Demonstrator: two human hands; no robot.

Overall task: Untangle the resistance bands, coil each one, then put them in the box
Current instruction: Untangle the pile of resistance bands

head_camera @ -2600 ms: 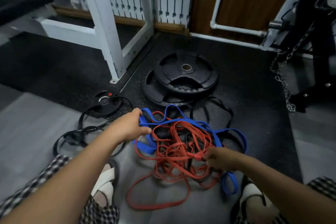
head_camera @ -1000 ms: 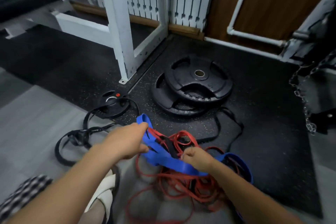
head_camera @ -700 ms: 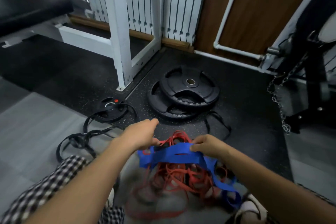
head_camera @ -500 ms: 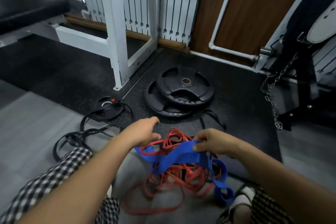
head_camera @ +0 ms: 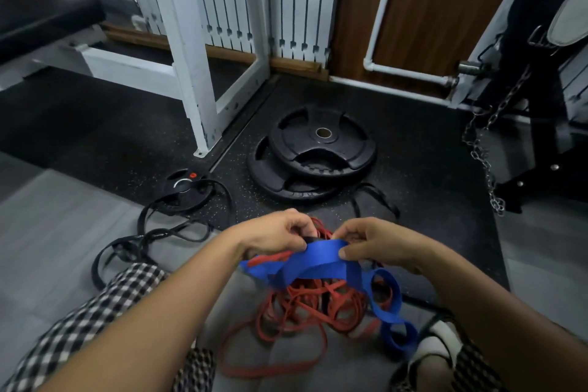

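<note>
Left hand [head_camera: 273, 237] and right hand [head_camera: 372, 242] both pinch the blue band [head_camera: 321, 262], lifted above the red bands [head_camera: 305, 305] tangled on the floor [head_camera: 63, 232].

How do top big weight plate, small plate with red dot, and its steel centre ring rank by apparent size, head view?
1. Top big weight plate
2. Small plate with red dot
3. Steel centre ring

Bare floor [head_camera: 57, 232] lies open to the left; stacked weight plates [head_camera: 313, 159] and a chain [head_camera: 483, 162] crowd the space ahead.
</note>
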